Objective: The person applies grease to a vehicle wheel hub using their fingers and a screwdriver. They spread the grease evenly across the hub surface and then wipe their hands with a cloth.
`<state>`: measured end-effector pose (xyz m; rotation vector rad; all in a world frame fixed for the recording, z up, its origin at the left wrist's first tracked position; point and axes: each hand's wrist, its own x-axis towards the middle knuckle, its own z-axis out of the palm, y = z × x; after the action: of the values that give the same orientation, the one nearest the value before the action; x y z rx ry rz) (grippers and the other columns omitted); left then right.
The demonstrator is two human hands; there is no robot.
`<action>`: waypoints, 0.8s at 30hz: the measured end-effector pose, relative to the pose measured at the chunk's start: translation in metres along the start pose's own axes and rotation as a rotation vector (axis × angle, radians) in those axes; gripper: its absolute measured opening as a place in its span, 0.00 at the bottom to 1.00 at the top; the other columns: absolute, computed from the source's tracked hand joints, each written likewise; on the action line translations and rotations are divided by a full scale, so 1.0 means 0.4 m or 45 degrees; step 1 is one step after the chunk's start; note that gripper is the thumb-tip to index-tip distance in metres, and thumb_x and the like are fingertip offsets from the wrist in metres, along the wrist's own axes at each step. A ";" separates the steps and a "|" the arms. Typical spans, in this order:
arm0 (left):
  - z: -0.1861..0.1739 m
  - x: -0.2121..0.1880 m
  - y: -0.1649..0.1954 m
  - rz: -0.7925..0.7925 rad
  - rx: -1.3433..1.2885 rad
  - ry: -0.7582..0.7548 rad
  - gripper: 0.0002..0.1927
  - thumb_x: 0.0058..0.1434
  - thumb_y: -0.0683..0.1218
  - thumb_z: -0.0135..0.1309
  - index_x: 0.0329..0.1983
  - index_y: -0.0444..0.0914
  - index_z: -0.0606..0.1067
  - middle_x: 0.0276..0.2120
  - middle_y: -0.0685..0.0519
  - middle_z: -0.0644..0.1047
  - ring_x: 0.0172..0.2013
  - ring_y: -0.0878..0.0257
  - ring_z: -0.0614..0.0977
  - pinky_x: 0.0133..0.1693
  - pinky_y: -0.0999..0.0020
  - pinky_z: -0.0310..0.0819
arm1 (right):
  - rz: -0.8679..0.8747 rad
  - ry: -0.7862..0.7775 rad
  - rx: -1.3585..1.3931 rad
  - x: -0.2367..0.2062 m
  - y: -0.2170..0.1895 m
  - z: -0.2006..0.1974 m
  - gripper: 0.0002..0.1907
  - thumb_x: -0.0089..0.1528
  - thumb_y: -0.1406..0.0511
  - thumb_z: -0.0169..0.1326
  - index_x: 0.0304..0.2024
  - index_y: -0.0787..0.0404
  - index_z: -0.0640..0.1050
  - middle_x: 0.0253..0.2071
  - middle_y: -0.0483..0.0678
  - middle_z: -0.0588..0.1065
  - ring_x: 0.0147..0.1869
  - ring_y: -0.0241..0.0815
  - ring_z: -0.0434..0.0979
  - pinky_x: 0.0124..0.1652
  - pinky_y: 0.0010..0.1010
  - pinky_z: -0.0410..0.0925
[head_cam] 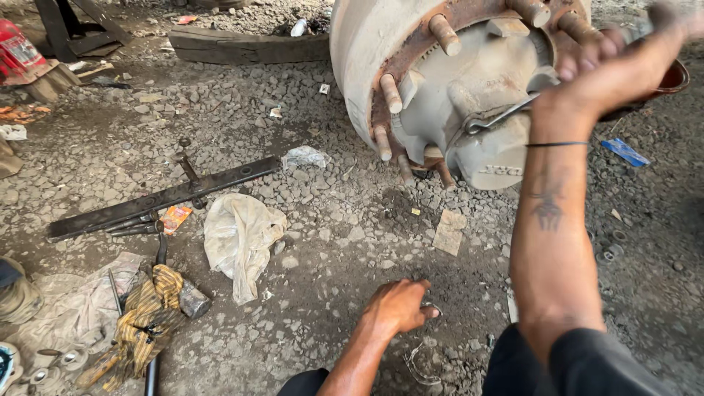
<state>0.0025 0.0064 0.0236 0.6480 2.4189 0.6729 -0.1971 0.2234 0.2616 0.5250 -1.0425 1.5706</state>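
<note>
The right hand (612,62) is raised to the wheel hub (469,88), fingers curled round the handle of a spanner (499,117). The hand is blurred and its fingertips run out of the frame's top right corner, so how tight the grip is cannot be made out. The spanner's open end lies against the grey hub cap, just below the ring of rusty studs (444,34). The hub's upper part is cut off by the top edge of the frame.

The left hand (400,304) rests low on the gravel ground (330,213), fingers bent and loosely closed. A small thin metal piece shows at its fingertips, but whether it is pinched or merely touched I cannot tell.

Well apart to the left lie a dirty white cloth (238,238), a long dark steel bar (161,198) and a striped yellow rag (143,323) draped over a tool whose shape is mostly hidden. A scrap of cardboard (449,231) lies between hub and left hand.
</note>
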 end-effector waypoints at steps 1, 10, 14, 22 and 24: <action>0.002 0.005 -0.003 0.033 -0.001 0.034 0.35 0.65 0.58 0.56 0.69 0.36 0.65 0.49 0.38 0.80 0.44 0.47 0.84 0.50 0.50 0.79 | -0.177 -0.184 -0.286 -0.038 -0.032 0.071 0.25 0.70 0.50 0.44 0.49 0.66 0.76 0.28 0.43 0.66 0.27 0.36 0.63 0.25 0.34 0.61; 0.039 0.062 -0.075 0.237 -0.066 0.174 0.30 0.60 0.57 0.60 0.64 0.41 0.73 0.54 0.40 0.78 0.54 0.41 0.78 0.54 0.47 0.72 | -0.777 -3.382 -0.862 -0.390 -0.188 0.013 0.09 0.65 0.56 0.53 0.34 0.52 0.79 0.24 0.45 0.77 0.28 0.48 0.77 0.26 0.42 0.72; 0.064 0.100 -0.081 0.242 0.038 0.162 0.32 0.61 0.58 0.59 0.65 0.40 0.72 0.54 0.42 0.79 0.55 0.44 0.79 0.54 0.49 0.73 | -0.562 -2.376 -0.224 -0.316 -0.298 0.025 0.20 0.69 0.50 0.54 0.31 0.57 0.75 0.20 0.45 0.70 0.21 0.44 0.71 0.19 0.40 0.64; 0.039 0.038 -0.047 -0.123 -0.167 -0.123 0.37 0.65 0.58 0.51 0.73 0.38 0.59 0.41 0.39 0.81 0.26 0.58 0.77 0.37 0.57 0.83 | 0.257 -0.153 0.514 0.028 -0.032 -0.046 0.26 0.76 0.49 0.44 0.35 0.64 0.66 0.22 0.47 0.59 0.19 0.37 0.55 0.21 0.33 0.51; 0.027 0.029 -0.050 -0.150 0.016 -0.109 0.37 0.68 0.58 0.52 0.72 0.32 0.61 0.39 0.39 0.82 0.24 0.61 0.74 0.35 0.59 0.82 | 0.373 0.059 0.604 0.062 0.062 -0.121 0.31 0.76 0.45 0.43 0.30 0.63 0.64 0.22 0.47 0.59 0.19 0.38 0.55 0.20 0.36 0.53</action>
<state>-0.0053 0.0012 -0.0002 0.5237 2.3630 0.5709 -0.2177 0.2778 0.2479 0.6721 -0.7292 2.0994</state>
